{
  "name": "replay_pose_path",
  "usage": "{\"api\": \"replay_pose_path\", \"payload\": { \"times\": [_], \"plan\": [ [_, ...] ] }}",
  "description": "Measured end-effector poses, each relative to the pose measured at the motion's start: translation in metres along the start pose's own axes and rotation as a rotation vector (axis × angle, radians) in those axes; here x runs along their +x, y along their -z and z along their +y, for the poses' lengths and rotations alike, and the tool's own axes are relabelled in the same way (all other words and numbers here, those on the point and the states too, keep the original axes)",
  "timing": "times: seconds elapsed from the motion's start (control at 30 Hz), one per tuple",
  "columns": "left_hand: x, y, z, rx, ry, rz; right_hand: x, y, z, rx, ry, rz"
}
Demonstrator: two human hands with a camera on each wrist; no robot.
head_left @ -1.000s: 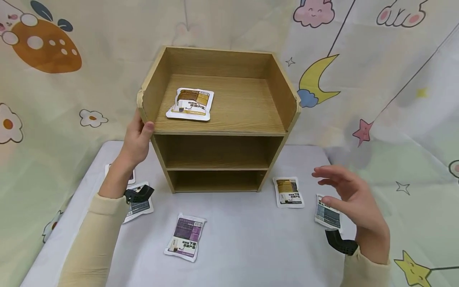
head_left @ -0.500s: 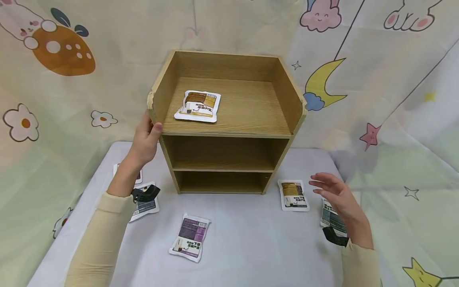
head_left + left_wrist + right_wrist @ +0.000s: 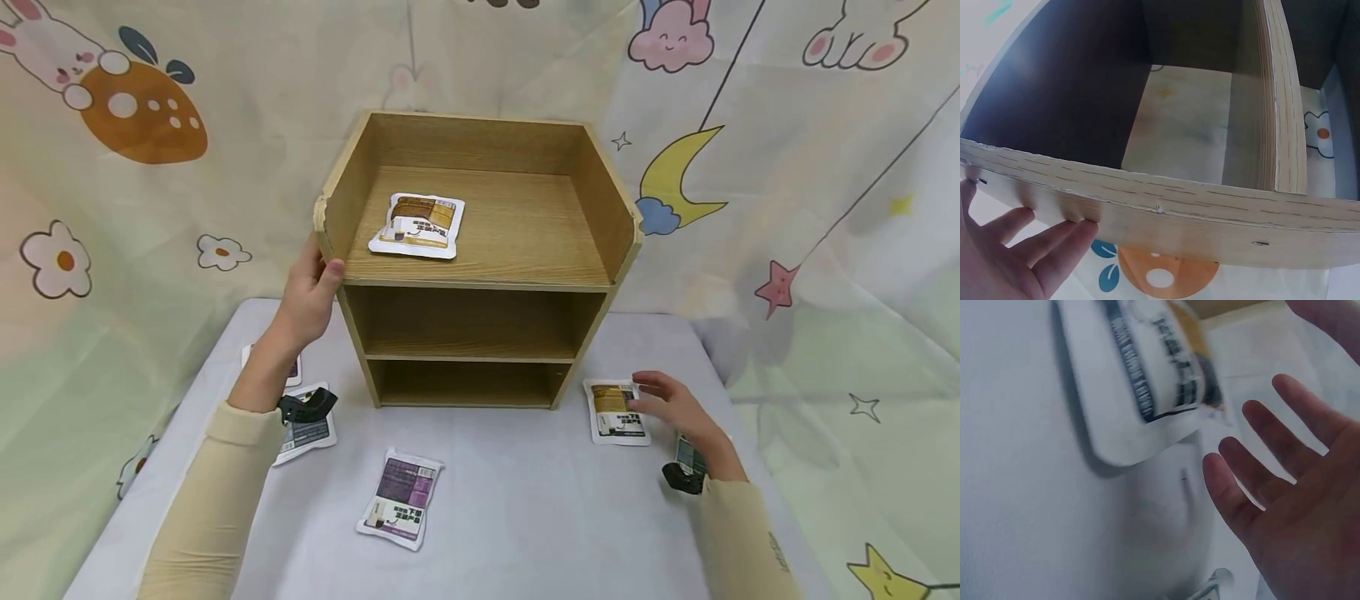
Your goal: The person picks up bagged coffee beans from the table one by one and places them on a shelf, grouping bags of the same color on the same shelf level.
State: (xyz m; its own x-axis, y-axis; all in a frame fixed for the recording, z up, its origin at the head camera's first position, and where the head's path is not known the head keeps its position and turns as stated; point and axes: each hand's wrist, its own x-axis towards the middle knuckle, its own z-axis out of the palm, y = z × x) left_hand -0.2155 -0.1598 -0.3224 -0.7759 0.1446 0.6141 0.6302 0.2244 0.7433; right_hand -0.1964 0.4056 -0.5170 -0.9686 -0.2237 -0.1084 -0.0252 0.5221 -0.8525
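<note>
A small wooden shelf with several tiers stands upright on the table. My left hand holds its left side panel, the thumb at the front edge and the other fingers against the outer face. In the left wrist view these fingers press on the outside of the panel. A brown-and-white packet lies on the top tier. Right of the shelf, my right hand reaches over a similar packet, its fingers loosely spread and overlapping the packet's right edge. In the right wrist view this packet sits beyond the fingertips.
A purple packet lies at the front of the white table. Two more packets lie left of the shelf, one a grey-blue packet, partly behind the left arm. A green packet is partly hidden under the right wrist. A printed cloth hangs behind.
My right hand has moved left from above the green packet to the brown-and-white packet beside the shelf. The left hand stays on the shelf's side; the head view has shifted slightly.
</note>
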Motion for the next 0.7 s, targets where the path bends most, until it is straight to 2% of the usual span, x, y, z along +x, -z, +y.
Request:
{"api": "replay_pose_path", "payload": {
  "times": [0.17, 0.3, 0.4, 0.5, 0.53, 0.7],
  "plan": [
    [0.0, 0.0, 0.001, 0.01, -0.014, -0.001, 0.008, -0.01, -0.001, -0.177, 0.021, -0.093],
    [0.0, -0.002, 0.0, 0.019, -0.009, -0.009, 0.007, -0.019, -0.004, -0.336, 0.081, -0.115],
    [0.0, 0.001, -0.017, 0.023, -0.01, -0.001, 0.009, -0.023, -0.004, -0.482, 0.107, -0.114],
    [0.002, 0.003, -0.033, 0.025, -0.029, 0.007, 0.011, -0.026, -0.006, -0.611, 0.083, -0.094],
    [0.002, 0.004, -0.038, 0.024, -0.039, 0.01, 0.011, -0.027, -0.008, -0.633, 0.069, -0.09],
    [0.003, 0.003, -0.038, 0.028, -0.033, 0.002, 0.007, -0.037, -0.012, -0.664, 0.02, -0.093]
  ]
}}
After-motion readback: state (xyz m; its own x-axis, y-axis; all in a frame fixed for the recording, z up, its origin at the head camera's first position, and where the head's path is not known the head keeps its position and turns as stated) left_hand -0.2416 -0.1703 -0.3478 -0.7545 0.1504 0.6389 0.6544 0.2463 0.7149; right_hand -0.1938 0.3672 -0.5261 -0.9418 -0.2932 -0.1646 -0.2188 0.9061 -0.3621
